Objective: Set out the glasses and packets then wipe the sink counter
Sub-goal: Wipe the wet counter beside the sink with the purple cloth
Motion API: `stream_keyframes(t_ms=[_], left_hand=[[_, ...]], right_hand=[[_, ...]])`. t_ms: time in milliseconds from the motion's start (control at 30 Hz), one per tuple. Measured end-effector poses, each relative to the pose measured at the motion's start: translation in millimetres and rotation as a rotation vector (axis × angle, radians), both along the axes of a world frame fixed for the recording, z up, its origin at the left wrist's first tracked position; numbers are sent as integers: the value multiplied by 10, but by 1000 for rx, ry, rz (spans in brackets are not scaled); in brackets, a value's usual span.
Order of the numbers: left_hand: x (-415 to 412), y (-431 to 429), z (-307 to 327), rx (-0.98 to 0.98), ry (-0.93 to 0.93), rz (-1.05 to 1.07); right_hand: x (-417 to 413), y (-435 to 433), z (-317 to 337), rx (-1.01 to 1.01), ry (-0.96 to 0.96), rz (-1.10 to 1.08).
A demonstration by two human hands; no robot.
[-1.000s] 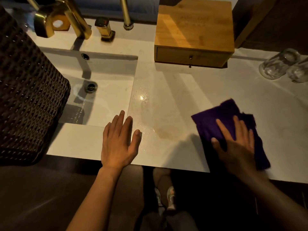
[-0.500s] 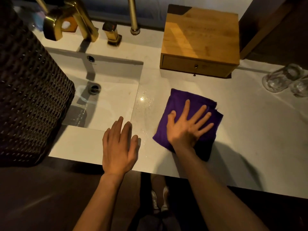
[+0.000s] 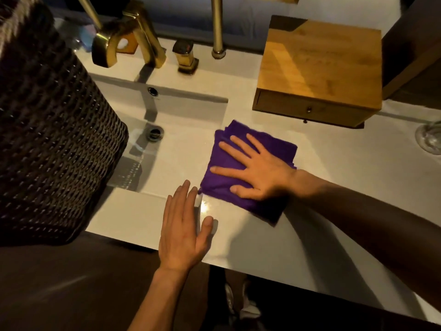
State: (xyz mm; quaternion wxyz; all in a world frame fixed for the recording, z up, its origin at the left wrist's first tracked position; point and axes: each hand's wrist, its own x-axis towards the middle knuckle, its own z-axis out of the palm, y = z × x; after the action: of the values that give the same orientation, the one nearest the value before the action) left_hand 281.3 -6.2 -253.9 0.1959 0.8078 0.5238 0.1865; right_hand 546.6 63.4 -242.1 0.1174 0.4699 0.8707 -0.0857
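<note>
Wiping is the step in hand: right hand (image 3: 260, 173) presses flat on the purple cloth (image 3: 241, 163) beside the sink (image 3: 167, 115), left hand (image 3: 183, 232) lies open on the counter (image 3: 346, 187) just before it, and next the cloth should probably slide away from the basin toward the glass (image 3: 429, 137).

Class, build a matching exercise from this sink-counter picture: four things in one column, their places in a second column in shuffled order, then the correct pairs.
Things:
1. purple cloth
2. wooden drawer box
3. gold faucet
4. woven basket

Places:
A. behind the basin
B. far left, by the basin
C. under the right hand
D. back of counter, right of the basin

Pairs: 1-C, 2-D, 3-A, 4-B
</note>
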Motion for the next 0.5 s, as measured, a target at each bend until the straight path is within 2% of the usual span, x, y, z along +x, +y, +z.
stream_keyframes(t_ms=[133, 267, 333, 500], left_hand=[[4, -7, 23, 1, 2, -6], [19, -24, 65, -29, 46, -15], [20, -23, 76, -32, 55, -13], [44, -29, 105, -38, 51, -23]], right_hand=[[61, -705, 54, -16, 83, 72], [345, -1802, 53, 19, 129, -89], [594, -2307, 49, 12, 118, -259], [1235, -2846, 37, 29, 94, -928]])
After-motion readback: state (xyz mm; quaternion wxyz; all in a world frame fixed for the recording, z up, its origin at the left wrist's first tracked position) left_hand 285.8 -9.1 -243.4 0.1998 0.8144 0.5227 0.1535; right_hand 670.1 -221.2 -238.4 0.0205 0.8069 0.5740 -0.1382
